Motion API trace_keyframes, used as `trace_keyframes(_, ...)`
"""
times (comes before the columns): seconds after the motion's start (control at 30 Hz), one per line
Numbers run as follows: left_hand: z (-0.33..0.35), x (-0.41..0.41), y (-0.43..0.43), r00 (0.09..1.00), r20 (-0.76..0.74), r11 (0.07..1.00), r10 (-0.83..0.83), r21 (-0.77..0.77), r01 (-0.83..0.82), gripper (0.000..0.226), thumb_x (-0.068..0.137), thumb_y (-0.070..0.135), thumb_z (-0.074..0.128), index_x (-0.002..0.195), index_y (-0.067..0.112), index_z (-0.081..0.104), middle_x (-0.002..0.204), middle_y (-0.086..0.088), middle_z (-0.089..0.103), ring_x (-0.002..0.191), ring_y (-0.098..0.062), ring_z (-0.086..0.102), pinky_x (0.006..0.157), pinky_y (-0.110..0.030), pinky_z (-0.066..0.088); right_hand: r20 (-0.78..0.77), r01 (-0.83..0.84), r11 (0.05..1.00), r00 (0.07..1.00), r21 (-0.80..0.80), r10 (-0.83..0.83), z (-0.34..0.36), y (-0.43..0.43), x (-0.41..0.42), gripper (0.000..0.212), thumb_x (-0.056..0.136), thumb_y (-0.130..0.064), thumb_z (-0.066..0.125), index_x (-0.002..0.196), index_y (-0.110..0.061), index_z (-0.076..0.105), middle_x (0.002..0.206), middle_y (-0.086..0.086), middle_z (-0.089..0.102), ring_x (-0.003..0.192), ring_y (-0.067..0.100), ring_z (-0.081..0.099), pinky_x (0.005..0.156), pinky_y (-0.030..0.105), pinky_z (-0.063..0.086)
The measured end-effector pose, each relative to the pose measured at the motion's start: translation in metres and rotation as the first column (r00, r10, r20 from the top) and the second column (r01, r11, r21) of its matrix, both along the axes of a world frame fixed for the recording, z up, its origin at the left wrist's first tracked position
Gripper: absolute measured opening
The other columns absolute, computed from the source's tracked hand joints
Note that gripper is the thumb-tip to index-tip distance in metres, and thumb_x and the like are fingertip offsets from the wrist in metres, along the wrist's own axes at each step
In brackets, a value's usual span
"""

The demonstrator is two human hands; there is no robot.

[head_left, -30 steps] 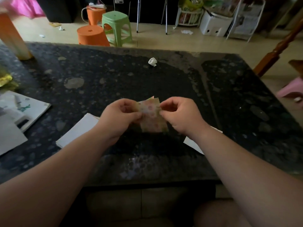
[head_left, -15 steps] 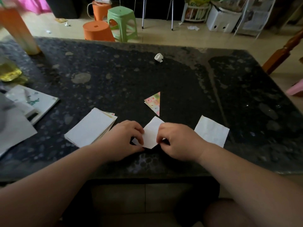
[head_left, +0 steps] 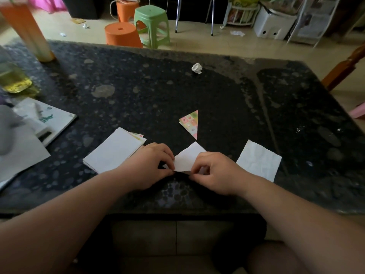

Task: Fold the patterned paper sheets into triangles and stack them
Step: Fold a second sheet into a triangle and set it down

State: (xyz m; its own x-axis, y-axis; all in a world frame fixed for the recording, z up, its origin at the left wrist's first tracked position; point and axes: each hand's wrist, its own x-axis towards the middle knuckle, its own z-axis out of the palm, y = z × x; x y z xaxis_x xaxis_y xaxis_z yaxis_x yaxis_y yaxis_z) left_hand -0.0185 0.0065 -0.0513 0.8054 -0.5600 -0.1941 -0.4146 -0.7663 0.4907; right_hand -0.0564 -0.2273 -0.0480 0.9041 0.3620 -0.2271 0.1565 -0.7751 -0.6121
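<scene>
Left hand: at the near edge of the counter, left of centre. Fingers curled; thumb and fingertips pinch the left side of the sheet in work.
Right hand: at the near edge, right of centre. Fingers curled; thumb and forefinger pinch the near right side of the same sheet.
Sheet in work: white side up, held between both hands, one corner pointing to the far edge. Whether it lies fully flat cannot be told.
Sheet stack: just beside the left hand, on its left. White side up; patterned edges show at its far right corner.
Single sheet: white, creased, flat on the counter just right of the right hand.
Folded triangle: patterned pink and green, flat, beyond the sheet in work and apart from it.
Booklet: at the left edge.
Bottle: yellow liquid, left edge, beyond the booklet.
Paper ball: crumpled, white, near the far edge.
Orange tube: upright, far left corner.
Stools: orange stool and green stool, on the floor beyond the far edge.
</scene>
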Motion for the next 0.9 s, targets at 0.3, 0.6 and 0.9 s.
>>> trace_keyframes(0.3,0.0,-0.001,0.0,0.975,-0.006,0.975,0.222,-0.031,-0.222,0.016,0.096,0.042,0.065,0.091,0.032,0.077,0.105,0.016,0.057,0.096,-0.005,0.057,0.092,-0.03,0.049,-0.247,0.302,0.953,0.925,0.011,-0.29,0.012,0.003,0.015,0.012,0.095,-0.03,0.073,0.104,-0.024,0.078,0.087,-0.015,0.067,0.077,0.003,0.062,0.069,0.02,0.047)
trace_keyframes(0.6,0.009,-0.016,-0.006,0.964,0.081,0.967,0.253,0.008,-0.254,0.028,0.096,0.045,0.063,0.121,0.032,0.065,0.115,0.015,0.059,0.106,-0.007,0.054,0.094,-0.026,0.047,-0.179,0.521,0.851,0.845,0.069,-0.503,0.008,0.02,0.03,0.016,0.085,-0.022,0.084,0.089,-0.026,0.07,0.091,-0.006,0.07,0.088,0.008,0.066,0.078,0.026,0.054)
trace_keyframes(0.9,0.004,-0.077,-0.036,0.991,0.108,0.955,-0.083,0.294,0.048,0.095,0.098,0.073,0.028,0.161,0.015,-0.013,0.169,-0.005,-0.017,0.155,-0.021,-0.02,0.128,-0.044,-0.004,-0.143,0.552,0.834,0.825,0.006,-0.546,0.005,0.026,0.035,0.012,0.085,-0.018,0.08,0.081,-0.023,0.071,0.088,-0.006,0.069,0.087,0.009,0.063,0.072,0.026,0.05)
